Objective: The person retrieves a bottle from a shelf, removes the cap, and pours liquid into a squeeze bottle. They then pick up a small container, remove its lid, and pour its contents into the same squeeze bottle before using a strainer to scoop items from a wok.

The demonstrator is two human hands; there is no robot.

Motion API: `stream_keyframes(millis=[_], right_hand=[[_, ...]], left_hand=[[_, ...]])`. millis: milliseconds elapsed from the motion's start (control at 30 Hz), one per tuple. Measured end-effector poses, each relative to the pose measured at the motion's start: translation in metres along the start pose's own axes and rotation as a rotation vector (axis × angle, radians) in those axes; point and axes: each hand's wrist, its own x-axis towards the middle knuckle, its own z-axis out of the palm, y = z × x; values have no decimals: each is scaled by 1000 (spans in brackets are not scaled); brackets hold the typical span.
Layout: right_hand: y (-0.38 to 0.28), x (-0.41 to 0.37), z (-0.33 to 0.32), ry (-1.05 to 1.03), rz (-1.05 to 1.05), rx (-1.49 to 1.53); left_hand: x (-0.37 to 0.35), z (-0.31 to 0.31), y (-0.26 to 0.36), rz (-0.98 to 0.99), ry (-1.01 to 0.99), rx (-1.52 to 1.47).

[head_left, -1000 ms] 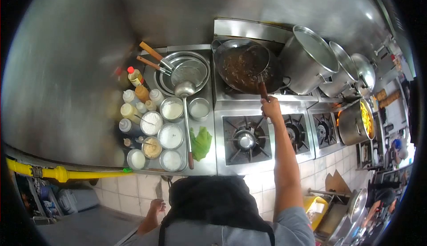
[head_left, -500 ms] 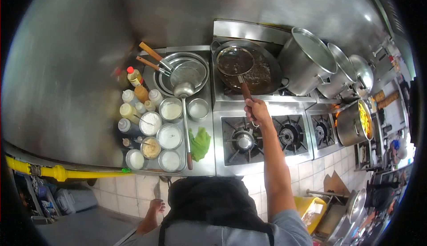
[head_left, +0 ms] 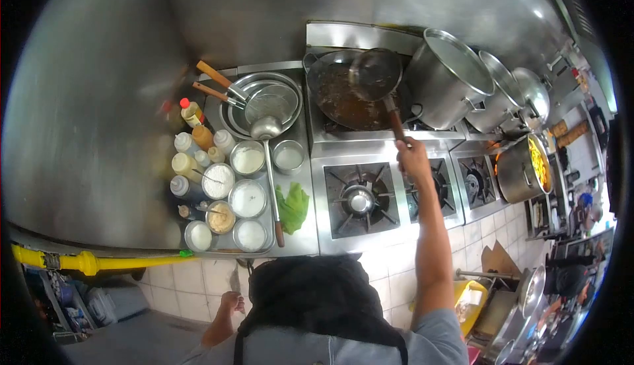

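Note:
My right hand (head_left: 415, 159), on an outstretched arm, grips the wooden handle of a round mesh strainer (head_left: 375, 74). The strainer's bowl is over the right side of a wide wok (head_left: 317, 74), which holds dark brown oil with bubbles and bits on its surface. Low beside my black apron (head_left: 304, 292), my left hand (head_left: 231, 303) hangs with its fingers curled closed; I cannot tell what, if anything, is in them. Nearest to the right forearm are the burner grates (head_left: 360, 200) of the stove.
Left of the stove, a long-handled ladle (head_left: 267, 128) rests across steel bowls (head_left: 298, 101) and a tray of white and tan powders (head_left: 249, 198). Squeeze bottles (head_left: 185, 165) and a green leaf (head_left: 292, 208) are nearby. Tall stockpots (head_left: 444, 91) stand right of the wok.
The strainer has moved from the wok's left-middle to its right side, and my right hand has swung right with it. My left hand stays low by the apron. The view has shifted slightly.

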Motion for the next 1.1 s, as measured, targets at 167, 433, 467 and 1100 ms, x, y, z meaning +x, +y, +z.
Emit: stream_keyframes(millis=[167, 433, 467, 1100], right_hand=[[38, 30, -40, 334, -281, -625], [75, 34, -43, 67, -30, -316], [57, 23, -40, -46, 28, -167], [-16, -16, 43, -315, 182, 374]], left_hand=[[11, 0, -16, -16, 13, -17], [26, 6, -23, -6, 6, -52], [23, 6, -19, 23, -24, -44], [31, 3, -25, 84, -12, 38]])
